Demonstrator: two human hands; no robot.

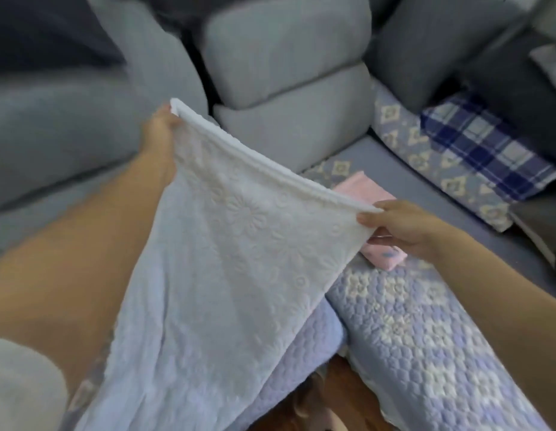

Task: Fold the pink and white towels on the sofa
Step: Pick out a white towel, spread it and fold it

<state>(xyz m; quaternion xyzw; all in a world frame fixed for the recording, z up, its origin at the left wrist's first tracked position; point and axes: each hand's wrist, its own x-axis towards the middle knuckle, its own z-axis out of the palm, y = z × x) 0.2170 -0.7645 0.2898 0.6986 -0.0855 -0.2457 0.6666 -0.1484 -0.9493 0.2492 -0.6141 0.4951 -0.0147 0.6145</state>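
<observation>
Fingers (pixel 368 217) of the right hand (pixel 401 228) pinch one top corner of the white towel (pixel 227 253); the left hand (pixel 160 127) grips the opposite corner. Held well apart, the two hands keep the doubled upper edge taut so the cloth hangs flat above the sofa (pixel 289 88), probably ready for the next fold. The pink towel (pixel 381 255) lies already folded on the quilted cover (pixel 404 334), just beyond the right hand.

White towel (pixel 239 244) embossed matt cloth, sofa cover (pixel 410 337) quilted fabric, wood floor (pixel 339 396)
</observation>
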